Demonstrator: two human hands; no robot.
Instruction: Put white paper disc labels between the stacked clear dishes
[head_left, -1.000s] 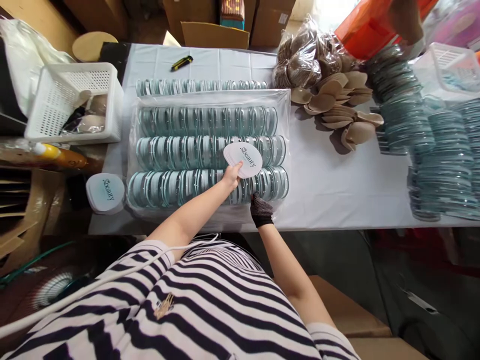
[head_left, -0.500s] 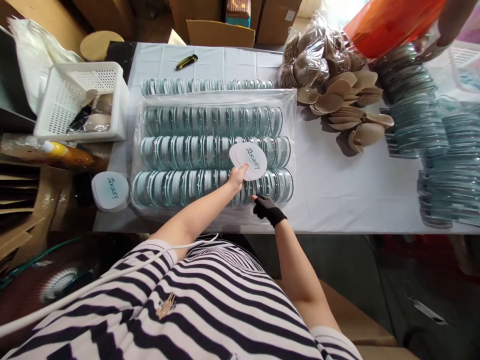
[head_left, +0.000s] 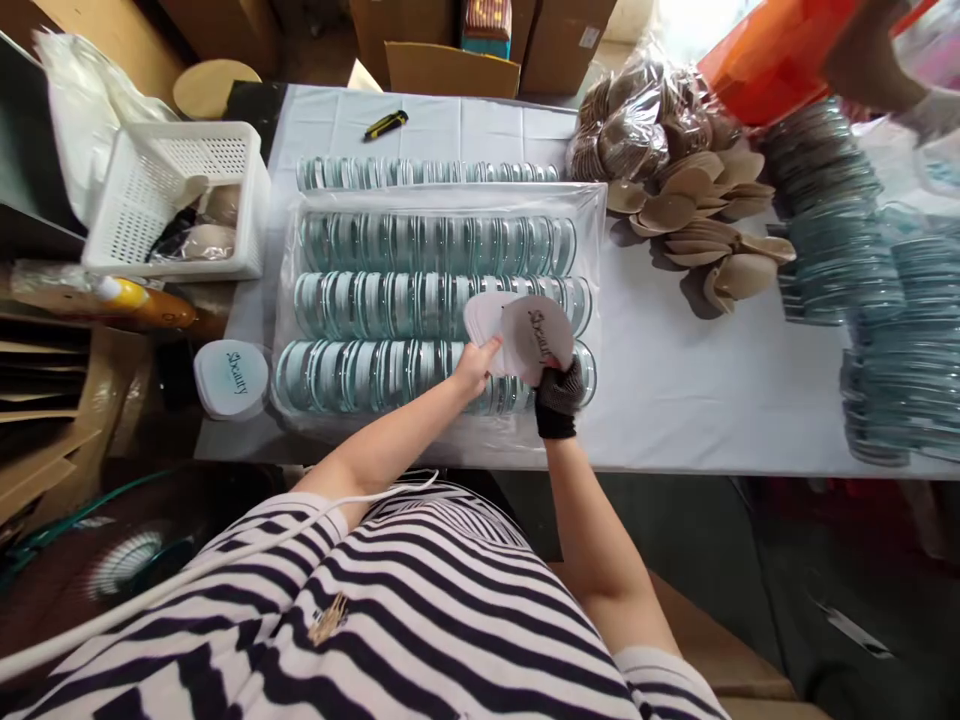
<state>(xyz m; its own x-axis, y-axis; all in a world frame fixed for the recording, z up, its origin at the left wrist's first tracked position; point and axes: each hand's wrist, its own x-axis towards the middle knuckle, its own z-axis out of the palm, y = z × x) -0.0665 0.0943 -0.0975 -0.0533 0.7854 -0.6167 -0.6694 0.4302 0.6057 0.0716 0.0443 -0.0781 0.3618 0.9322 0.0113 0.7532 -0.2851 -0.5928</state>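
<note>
My left hand (head_left: 474, 368) is closed on a stack of white rounded cards (head_left: 484, 318), held above the front rows of clear round containers (head_left: 375, 375). My right hand (head_left: 561, 388), in a dark fingerless glove, is closed on the lower edge of a single card (head_left: 536, 335) printed with "beauty". That card is tilted and shaded, and it overlaps the right side of the stack. Beneath both hands, the containers stand on edge in several rows on clear plastic sheeting (head_left: 598, 230). Another stack of printed cards (head_left: 231, 380) lies at the table's left edge.
Beige cup-shaped pads (head_left: 694, 235) and a plastic bag of them (head_left: 626, 130) lie at the right. Further right are piles of clear containers (head_left: 900, 340) and a co-worker's blurred arm (head_left: 870, 55). A white basket (head_left: 251, 210) stands left; a yellow-black cutter (head_left: 386, 125) lies at the back.
My right hand has risen from below the stack and taken hold of one card, now drawn to the right and tilted. The left hand keeps its grip on the stack.
</note>
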